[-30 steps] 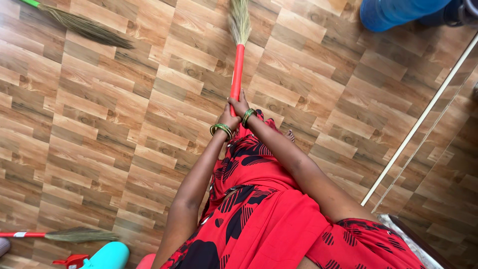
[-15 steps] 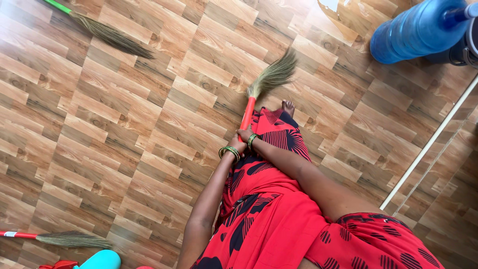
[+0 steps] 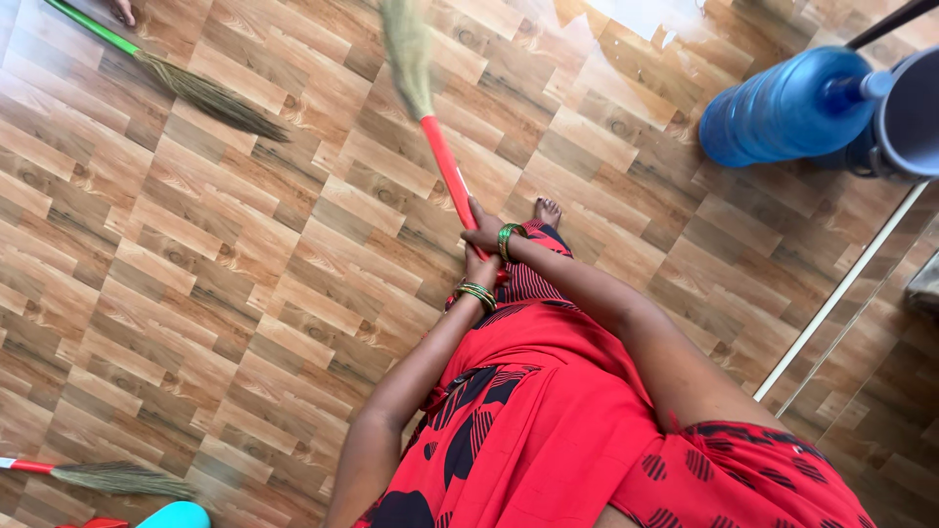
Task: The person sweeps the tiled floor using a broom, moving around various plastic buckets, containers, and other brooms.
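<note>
I hold a broom with a red handle (image 3: 445, 168) in both hands, its grass bristles (image 3: 405, 54) out ahead on the wood-patterned tile floor (image 3: 225, 284). My right hand (image 3: 484, 231), with a green bangle at the wrist, grips the handle higher up. My left hand (image 3: 478, 268), with several green and gold bangles, grips just below it. Both arms reach out over my red and black dress (image 3: 548, 430). My bare foot (image 3: 547, 210) shows just past the hands.
A second broom with a green handle (image 3: 176, 80) lies at the upper left, near another person's foot (image 3: 123, 10). A third red-handled broom (image 3: 98, 476) lies at the lower left beside a teal object (image 3: 174, 515). A big blue water bottle (image 3: 782, 108) and a grey bucket (image 3: 910, 112) stand upper right. A white floor strip (image 3: 831, 298) runs diagonally.
The broom head has swung from the right over to the left and farther ahead. My hands stay on the handle, and the view has shifted toward the blue bottle.
</note>
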